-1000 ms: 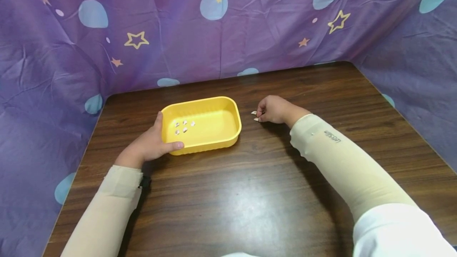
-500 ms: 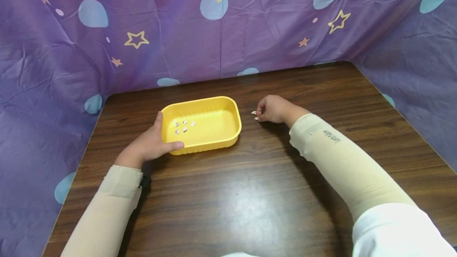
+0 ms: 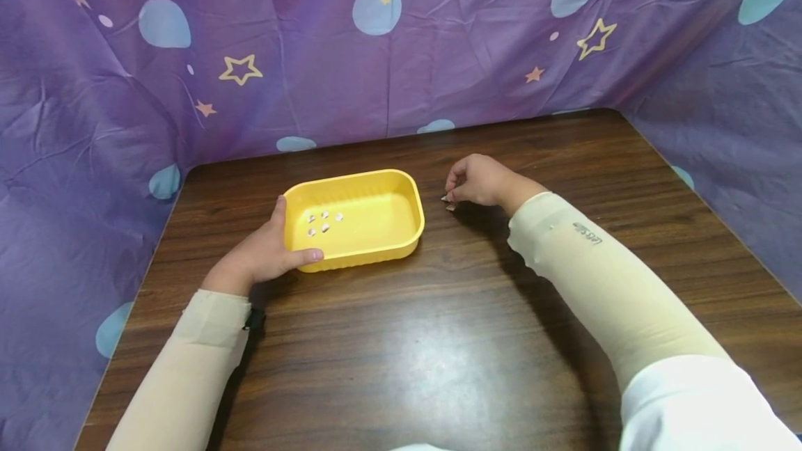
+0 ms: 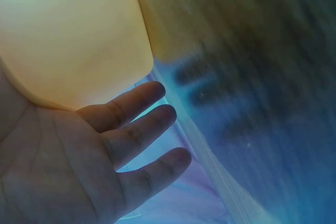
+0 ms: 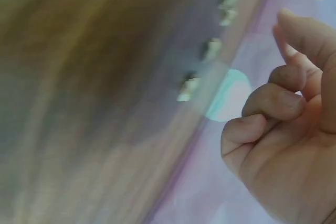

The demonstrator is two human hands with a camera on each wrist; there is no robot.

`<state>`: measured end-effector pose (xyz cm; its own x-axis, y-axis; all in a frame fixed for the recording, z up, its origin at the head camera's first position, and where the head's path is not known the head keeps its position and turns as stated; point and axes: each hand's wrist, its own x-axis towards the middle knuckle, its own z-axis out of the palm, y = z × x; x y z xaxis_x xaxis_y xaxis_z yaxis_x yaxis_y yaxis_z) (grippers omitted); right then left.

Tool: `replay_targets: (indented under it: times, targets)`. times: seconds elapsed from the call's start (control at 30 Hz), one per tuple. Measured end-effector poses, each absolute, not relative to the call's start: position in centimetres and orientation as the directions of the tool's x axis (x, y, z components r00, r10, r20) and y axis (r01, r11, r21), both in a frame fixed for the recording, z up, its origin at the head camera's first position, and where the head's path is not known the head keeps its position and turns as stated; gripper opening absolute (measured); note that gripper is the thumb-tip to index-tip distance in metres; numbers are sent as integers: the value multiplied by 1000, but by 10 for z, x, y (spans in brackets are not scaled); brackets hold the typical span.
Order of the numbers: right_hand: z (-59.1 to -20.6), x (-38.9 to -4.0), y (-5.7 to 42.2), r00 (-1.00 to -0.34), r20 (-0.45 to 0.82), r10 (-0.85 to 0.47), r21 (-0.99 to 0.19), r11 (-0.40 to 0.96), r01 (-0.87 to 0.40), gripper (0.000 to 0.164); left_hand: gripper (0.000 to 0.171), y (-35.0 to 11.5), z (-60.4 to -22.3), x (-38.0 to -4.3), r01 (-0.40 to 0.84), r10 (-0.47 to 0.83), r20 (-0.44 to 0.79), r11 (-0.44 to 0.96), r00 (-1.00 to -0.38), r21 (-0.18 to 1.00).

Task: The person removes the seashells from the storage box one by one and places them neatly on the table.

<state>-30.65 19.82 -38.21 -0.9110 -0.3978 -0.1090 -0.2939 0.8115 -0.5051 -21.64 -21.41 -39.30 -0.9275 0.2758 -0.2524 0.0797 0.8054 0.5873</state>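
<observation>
A shallow yellow tray stands on the table in the head view, with several small pale pieces inside near its left end. My left hand holds that end, thumb along the near side and forefinger at the far corner. In the left wrist view, the other fingers stretch out past the tray. To the tray's right, my right hand has its thumb and forefinger together just above small pale pieces. Whether a piece is between the fingertips is not visible. Several pieces show in the right wrist view.
The dark wood table reaches a purple cloth printed with stars and blotches, which hangs behind it and along both sides. A bright light reflection lies on the tabletop in front of the tray.
My right hand has risen slightly, toward the back of the table, and the small pieces at its fingertips look different. My left hand and the tray have stayed where they were.
</observation>
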Motion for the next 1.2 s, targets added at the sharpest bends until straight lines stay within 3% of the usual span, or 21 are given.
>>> replay_targets:
  times: [0.33, 0.87, 1.2]
  targets:
    - [-353, -300, 161, -920, 58, -386, -668, 670, -324, 8, 143, -215, -395, -217, 78, 271, -250, 807, -929, 586]
    - [-353, -297, 96, -866, 83, -493, -738, 554, -386, 10, 142, -215, -393, -217, 69, 274, -263, 803, -925, 592]
    - [-362, -294, 68, -859, 38, -510, -763, 541, -355, 12, 142, -215, -394, -219, 78, 282, -262, 804, -923, 589]
